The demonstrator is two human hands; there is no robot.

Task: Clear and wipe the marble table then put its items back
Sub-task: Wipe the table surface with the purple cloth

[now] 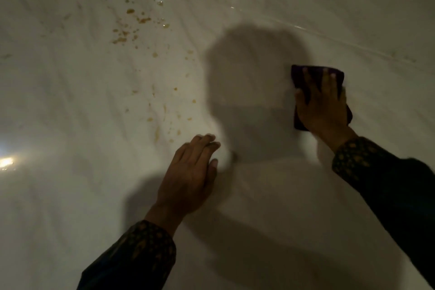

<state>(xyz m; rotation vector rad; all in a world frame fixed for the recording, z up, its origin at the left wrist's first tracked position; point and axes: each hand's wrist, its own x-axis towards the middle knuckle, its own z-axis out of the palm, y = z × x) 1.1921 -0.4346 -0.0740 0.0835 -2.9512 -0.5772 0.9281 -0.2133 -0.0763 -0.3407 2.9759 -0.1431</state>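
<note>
Two hands on the marble table point(70, 195), well apart. Right hand point(323, 110) lies flat with fingers spread, pressing a dark purple cloth point(315, 73) onto the surface at right of centre; the cloth shows past the fingertips and at the heel of the palm. Left hand point(190, 176) rests fingers-straight on the bare marble nearer the person, holding nothing (looks like a brace, by my reading). Both arms wear dark patterned sleeves point(357, 158).

Step in hand: wiping. No items visible on the tabletop in this view, so clearing looks done, though the frame covers only part of the table.

Not finished: a scatter of amber-brown spots and smears point(131, 28) runs from the upper left down toward the left hand's fingertips. The cloth is well apart from it, on the far side of the person's shadow point(254, 73).

Next move, as I judge it: sweep the cloth leftward across the shadowed patch into the spatter, keeping the palm flat with firm pressure. Dried spots may need repeated passes. Risk is smearing residue onto the marble around the cloth; refolding to a fresh face would help. Putting items back comes after.
</note>
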